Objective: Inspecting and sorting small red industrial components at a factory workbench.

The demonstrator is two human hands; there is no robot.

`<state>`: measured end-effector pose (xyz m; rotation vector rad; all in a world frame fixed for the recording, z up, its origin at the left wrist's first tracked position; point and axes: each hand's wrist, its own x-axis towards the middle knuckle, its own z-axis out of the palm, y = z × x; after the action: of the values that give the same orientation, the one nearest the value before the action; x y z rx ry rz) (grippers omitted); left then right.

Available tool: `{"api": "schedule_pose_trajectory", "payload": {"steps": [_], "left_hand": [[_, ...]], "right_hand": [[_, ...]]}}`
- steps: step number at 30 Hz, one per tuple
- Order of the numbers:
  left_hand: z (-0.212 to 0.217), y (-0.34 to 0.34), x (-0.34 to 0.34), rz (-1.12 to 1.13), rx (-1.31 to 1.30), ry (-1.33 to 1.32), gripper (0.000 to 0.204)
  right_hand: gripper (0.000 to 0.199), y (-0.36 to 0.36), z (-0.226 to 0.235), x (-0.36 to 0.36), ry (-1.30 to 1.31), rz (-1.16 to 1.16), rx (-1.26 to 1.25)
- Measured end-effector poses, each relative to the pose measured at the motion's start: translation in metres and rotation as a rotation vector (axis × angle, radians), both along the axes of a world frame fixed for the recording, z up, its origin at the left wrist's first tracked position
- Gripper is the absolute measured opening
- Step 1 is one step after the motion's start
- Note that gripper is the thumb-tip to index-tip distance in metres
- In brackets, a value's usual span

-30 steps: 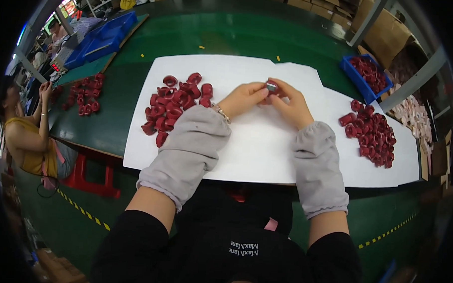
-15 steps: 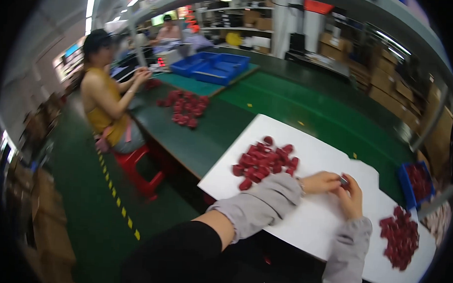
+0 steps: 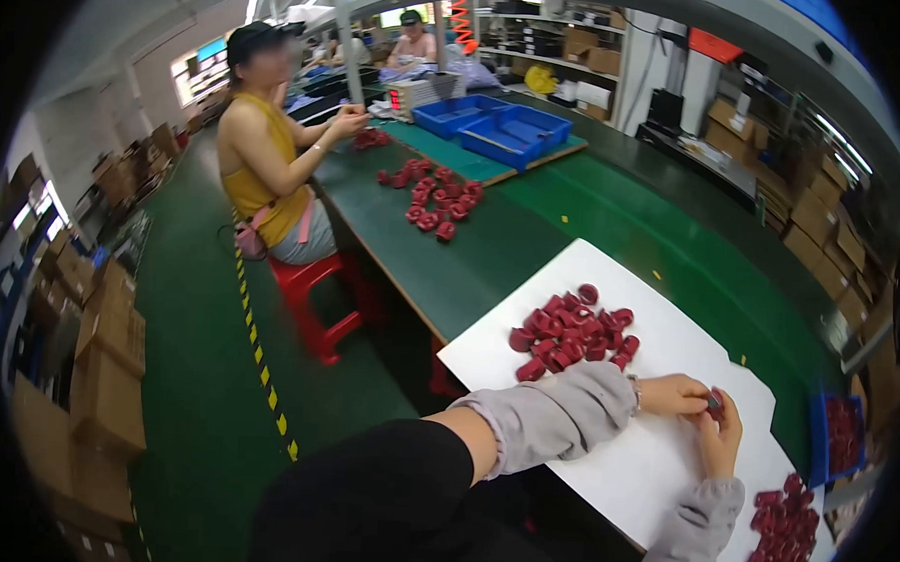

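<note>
My left hand (image 3: 672,395) reaches in over the white sheet (image 3: 651,476), its fingers pinched at a small red part with a dark grey face (image 3: 714,400). Close against it, my right hand (image 3: 722,439) grips the same part between thumb and fingers. The fingers hide much of the part, so its exact kind cannot be made out. Left of my hands lies a heap of dark red, ring-like pieces (image 3: 572,330), partly behind my grey left sleeve. A second pile of flatter red pieces (image 3: 784,530) rests on the sheet's right end.
At the right stands a blue bin (image 3: 823,438) holding red pieces. More red rings (image 3: 438,203) lie farther along the green table (image 3: 516,224), near blue trays (image 3: 515,135). A co-worker in a yellow top (image 3: 266,166) sits on a red stool (image 3: 320,306) at the left.
The whole view has swung left, so table and co-worker appear farther right. My two hands stay together at the small part, turned slightly.
</note>
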<state>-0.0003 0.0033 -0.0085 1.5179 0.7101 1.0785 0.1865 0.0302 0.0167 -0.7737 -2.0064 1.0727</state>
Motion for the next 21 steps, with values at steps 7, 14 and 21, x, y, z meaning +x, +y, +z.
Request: {"api": "schedule_pose_trajectory", "payload": {"steps": [7,14,21], "left_hand": [[-0.006,-0.002,0.001,0.055,0.022,-0.029,0.021],[-0.006,0.001,0.0,0.044,0.032,-0.015,0.022],[0.002,-0.002,-0.001,0.033,0.029,-0.006,0.023]], "right_hand": [[0.039,-0.003,-0.007,-0.005,0.08,0.035,-0.056],[0.042,0.003,-0.006,-0.001,0.076,0.055,-0.138],[0.044,-0.006,-0.003,-0.011,0.063,0.071,-0.132]]}}
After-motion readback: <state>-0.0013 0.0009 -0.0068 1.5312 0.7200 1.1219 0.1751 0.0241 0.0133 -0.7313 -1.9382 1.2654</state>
